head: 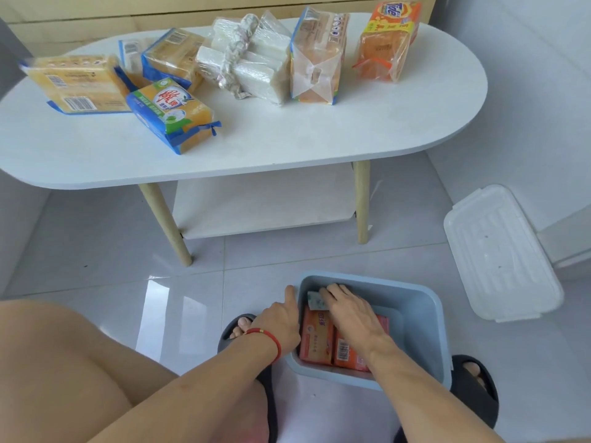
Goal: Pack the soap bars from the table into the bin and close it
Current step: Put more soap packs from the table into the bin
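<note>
A blue-grey bin (425,318) stands open on the floor between my feet. Inside lie orange soap boxes (316,340) and a small pale green pack (315,300) at the far end. My right hand (348,310) reaches into the bin, fingers lying over the green pack and the orange boxes. My left hand (281,321) rests on the bin's left rim, thumb along the outside. On the white table (319,135) lie several soap packs: a yellow bar in blue-green wrap (172,115), yellow packs at the left (76,83), a white bundle (249,59), an orange upright pack (316,59) and an orange Tide pack (388,39).
The bin's white lid (502,254) lies on the floor at the right, near the wall. The table has wooden legs (166,219) and a lower shelf (265,203). My knee (80,362) fills the lower left. Black sandals flank the bin.
</note>
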Demonstrator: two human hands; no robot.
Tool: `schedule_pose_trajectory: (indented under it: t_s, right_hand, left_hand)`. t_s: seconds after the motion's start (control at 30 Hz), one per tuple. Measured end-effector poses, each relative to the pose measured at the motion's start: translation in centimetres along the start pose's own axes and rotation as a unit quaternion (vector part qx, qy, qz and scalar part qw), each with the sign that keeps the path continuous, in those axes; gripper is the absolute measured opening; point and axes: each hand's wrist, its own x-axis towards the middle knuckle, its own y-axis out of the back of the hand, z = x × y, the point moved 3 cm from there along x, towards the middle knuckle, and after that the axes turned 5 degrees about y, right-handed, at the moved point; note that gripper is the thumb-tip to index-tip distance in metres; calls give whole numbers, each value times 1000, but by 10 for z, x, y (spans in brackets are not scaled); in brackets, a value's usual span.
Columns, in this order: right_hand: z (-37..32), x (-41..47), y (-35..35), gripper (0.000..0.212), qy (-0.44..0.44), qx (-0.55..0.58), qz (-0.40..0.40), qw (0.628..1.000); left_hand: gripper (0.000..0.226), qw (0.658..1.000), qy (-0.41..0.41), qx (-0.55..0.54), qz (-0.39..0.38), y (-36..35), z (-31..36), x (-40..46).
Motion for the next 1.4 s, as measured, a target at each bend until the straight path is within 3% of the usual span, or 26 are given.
schedule_pose_trajectory:
  t_s: [0.13,0.2,0.37,0.43,0.6,0.9,1.17,1.4]
  right_hand:
    - [3,-20,0,57,-63,44,46,996]
    - [6,-26,-6,53,-84,92,33,992]
    - [10,-31,-12,90,-77,63,-38,994]
    - [6,-30,-13,94,-65,39,-38,996]
    - [4,-26,-11,87,-122,116,-17,986]
    - [-18,-28,-12,69,-51,53,-5,997]
    - [-18,-35,-14,75,-61,86,-32,994]
    - [-12,-25,-9,48,-66,109,-6,992]
  left_hand:
    - [62,1000,-4,-8,-9,0,0,2]
    - [61,1000,-8,-19,-15,0,0,3]
    - [63,999,-12,-26,-22,0,1,4]
    - [63,999,-10,-30,-21,1,1,4]
    - [71,999,-2,-39,-30,1,1,6]
    - [75,998,6,-42,-43,3,1,5]
    - [74,998,11,-45,-54,9,6,-1]
    - [71,997,16,-51,-56,12,6,-3]
